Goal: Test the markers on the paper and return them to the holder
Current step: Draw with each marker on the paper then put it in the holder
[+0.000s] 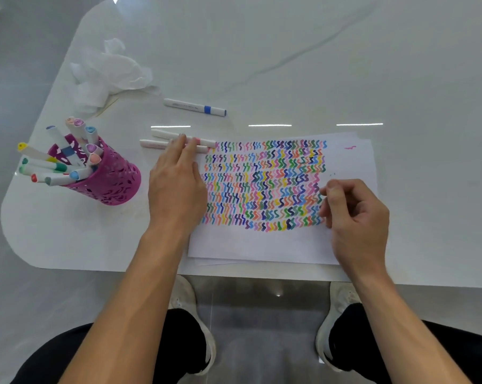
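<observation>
Fingers point(182, 142) of the left hand point(176, 187) lie straight and close together, palm down, their tips pressing on two pink-banded markers point(157, 144) that rest side by side on the tabletop point(317, 65), just beyond the upper left corner of the paper point(262, 245). The left forearm runs up from the lower edge of the view, with the wrist flat and the heel of the hand at the paper's left border. The right hand point(356, 217) sits over the paper's right side with its fingers loosely curled and the thumb raised towards the index finger; nothing shows between them. The paper is a thin white stack covered in tight rows of short, many-coloured zigzag strokes, and a single pink mark stands apart near its upper right corner. To the left stands the holder point(115, 181), a magenta cup with a pierced, lace-like wall, crowded with white-barrelled markers point(56, 164) whose coloured caps fan out to the left. A white marker with a blue band point(195, 107) lies alone on the glossy, grey-veined surface beyond the pink pair. Farther back is a crumpled white tissue point(109, 70).
</observation>
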The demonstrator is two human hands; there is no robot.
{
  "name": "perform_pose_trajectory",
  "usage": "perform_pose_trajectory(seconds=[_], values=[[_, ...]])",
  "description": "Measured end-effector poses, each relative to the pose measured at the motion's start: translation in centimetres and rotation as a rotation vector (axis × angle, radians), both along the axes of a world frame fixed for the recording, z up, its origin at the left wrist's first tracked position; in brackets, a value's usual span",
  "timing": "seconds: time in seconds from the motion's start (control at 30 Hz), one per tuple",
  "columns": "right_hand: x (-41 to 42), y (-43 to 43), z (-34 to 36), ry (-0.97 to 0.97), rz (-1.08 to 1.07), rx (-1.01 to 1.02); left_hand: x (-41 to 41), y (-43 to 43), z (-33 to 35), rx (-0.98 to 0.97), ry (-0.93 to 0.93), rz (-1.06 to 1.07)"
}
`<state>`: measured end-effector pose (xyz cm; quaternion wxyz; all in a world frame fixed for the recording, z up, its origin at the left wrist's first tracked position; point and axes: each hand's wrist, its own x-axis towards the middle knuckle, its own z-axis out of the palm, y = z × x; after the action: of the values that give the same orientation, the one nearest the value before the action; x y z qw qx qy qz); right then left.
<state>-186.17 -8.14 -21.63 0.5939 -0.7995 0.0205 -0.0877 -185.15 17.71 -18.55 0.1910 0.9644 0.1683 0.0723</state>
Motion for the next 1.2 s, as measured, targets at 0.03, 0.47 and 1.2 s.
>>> perform_pose_trajectory(seconds=[0.03,0.47,1.2], values=[[0.0,0.0,0.0,-0.001,0.001,0.004,0.1,0.1,0.0,0.009,0.001,0.002],[-0.2,0.8,0.0,0.002,0.024,0.018,-0.7,0.4,0.8,0.073,-0.053,0.044],[-0.9,1.9,2.6,-0.058,0.240,-0.049,-2.5,-6.1,3.6,-0.746,-0.313,-0.320]])
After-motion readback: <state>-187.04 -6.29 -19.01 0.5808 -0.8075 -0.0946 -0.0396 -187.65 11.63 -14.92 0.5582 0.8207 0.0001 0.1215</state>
